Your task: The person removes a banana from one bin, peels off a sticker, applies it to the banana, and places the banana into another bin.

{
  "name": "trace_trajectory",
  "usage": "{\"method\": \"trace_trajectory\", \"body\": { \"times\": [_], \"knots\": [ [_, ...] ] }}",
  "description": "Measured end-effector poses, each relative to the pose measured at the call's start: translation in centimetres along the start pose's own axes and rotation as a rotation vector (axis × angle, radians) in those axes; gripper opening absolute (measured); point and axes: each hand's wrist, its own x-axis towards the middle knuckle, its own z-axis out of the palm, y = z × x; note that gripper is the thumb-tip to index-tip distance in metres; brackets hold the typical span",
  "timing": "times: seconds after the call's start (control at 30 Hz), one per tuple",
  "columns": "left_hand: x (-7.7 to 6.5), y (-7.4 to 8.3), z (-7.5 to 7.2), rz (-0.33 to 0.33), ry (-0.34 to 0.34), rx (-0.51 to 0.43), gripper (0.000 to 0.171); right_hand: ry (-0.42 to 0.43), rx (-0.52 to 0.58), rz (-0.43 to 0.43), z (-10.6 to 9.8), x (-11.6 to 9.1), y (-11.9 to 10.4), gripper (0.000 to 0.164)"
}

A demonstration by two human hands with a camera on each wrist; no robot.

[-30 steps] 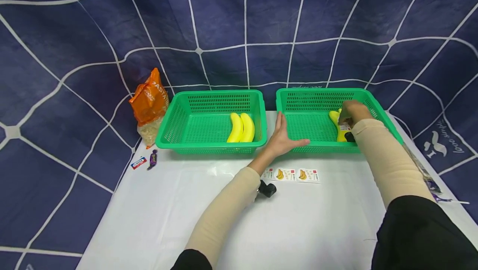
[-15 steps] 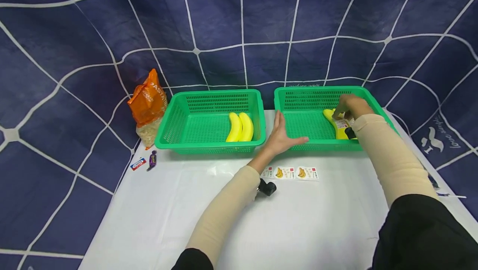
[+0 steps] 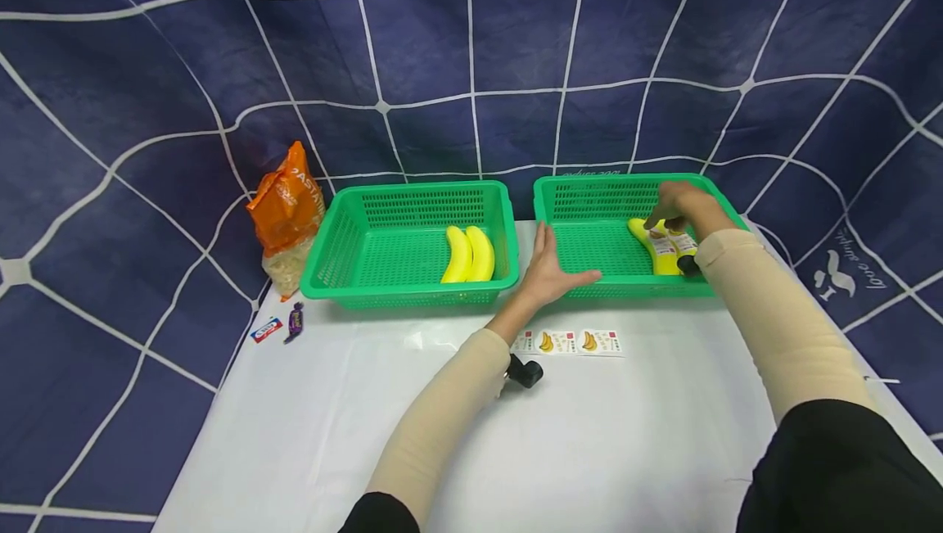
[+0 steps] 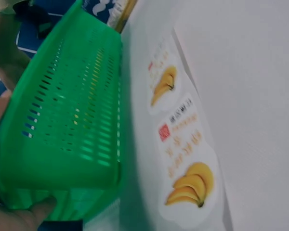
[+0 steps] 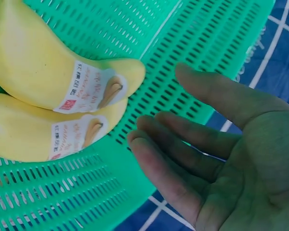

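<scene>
Perhaps the right hand (image 5: 231, 163), fingers parted and holding nothing, could scuff a label (image 5: 89, 91) on the bananas (image 5: 31, 53) just beyond its fingertips by sweeping low; the left hand (image 3: 547, 271), fingers straight at the rim, could jog their basket (image 3: 589, 201). Counted: two labelled bananas, two plain bananas (image 3: 482, 255) in the other basket (image 3: 398, 291), left of the left fingers, and three loose stickers (image 3: 600, 342) nearer the body, one partly hidden.

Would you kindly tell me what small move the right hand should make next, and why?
Probably lift the right hand clear of the right-hand basket: it holds nothing, and both bananas lying in that basket already bear labels.
</scene>
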Motion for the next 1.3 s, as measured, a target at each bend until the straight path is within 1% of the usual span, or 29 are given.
{"method": "trace_trajectory", "body": {
  "times": [0.13, 0.23, 0.3, 0.37, 0.4, 0.47, 0.53, 0.6, 0.67, 0.77, 0.9, 0.97, 1.03, 1.13, 1.2, 1.23, 1.3],
  "knots": [
    [-0.5, 0.6, -0.3, -0.023, 0.016, 0.007, 0.119, 0.029, -0.041, -0.026, -0.3, -0.9, -0.7, 0.035],
    [-1.0, 1.3, -0.7, -0.061, 0.026, 0.036, 0.117, 0.034, -0.081, -0.044, -0.5, -1.6, -0.7, 0.033],
    [-1.6, 1.9, -1.1, -0.079, 0.02, 0.064, 0.115, 0.029, -0.09, -0.05, -0.6, -2.0, -0.5, 0.033],
    [-2.3, 2.4, -1.8, -0.086, 0.001, 0.088, 0.113, 0.033, -0.091, -0.045, -0.6, -2.5, -0.3, 0.037],
    [-2.6, 2.6, -2.3, -0.084, -0.01, 0.098, 0.112, 0.039, -0.091, -0.045, -0.5, -2.8, -0.1, 0.039],
    [-3.5, 2.9, -3.6, -0.052, -0.037, 0.119, 0.109, 0.066, -0.082, -0.048, -0.3, -3.2, 0.1, 0.042],
    [-4.5, 2.9, -5.3, -0.019, -0.053, 0.147, 0.106, 0.088, -0.073, -0.062, 0.2, -3.6, 0.2, 0.039],
    [-5.5, 2.4, -7.3, 0.026, -0.048, 0.184, 0.102, 0.101, -0.067, -0.078, 0.7, -4.0, 0.1, 0.035],
    [-6.6, 1.4, -9.6, 0.062, -0.027, 0.236, 0.098, 0.108, -0.069, -0.094, 1.2, -4.5, -0.1, 0.032],
    [-8.5, -1.0, -13.4, 0.076, 0.034, 0.321, 0.095, 0.135, -0.1, -0.114, 1.7, -5.2, -0.4, 0.039],
    [-11.1, -4.9, -18.5, 0.012, 0.13, 0.433, 0.096, 0.179, -0.138, -0.131, 2.0, -6.3, -1.0, 0.052],
    [-12.1, -6.9, -20.7, -0.017, 0.185, 0.465, 0.096, 0.184, -0.136, -0.131, 2.0, -6.9, -1.4, 0.054],
    [-12.9, -8.7, -22.7, -0.028, 0.253, 0.483, 0.096, 0.187, -0.129, -0.128, 2.0, -7.4, -1.6, 0.056],
    [-13.7, -11.3, -25.2, -0.058, 0.354, 0.497, 0.094, 0.181, -0.12, -0.122, 1.9, -8.0, -1.9, 0.058],
    [-14.1, -12.8, -26.4, -0.098, 0.396, 0.487, 0.095, 0.176, -0.121, -0.114, 1.8, -8.3, -2.1, 0.061],
    [-14.4, -13.4, -26.8, -0.123, 0.402, 0.471, 0.096, 0.174, -0.122, -0.11, 1.8, -8.5, -2.2, 0.062],
    [-14.7, -14.3, -27.5, -0.166, 0.389, 0.423, 0.099, 0.169, -0.128, -0.108, 1.8, -8.7, -2.5, 0.064]
  ]
}}
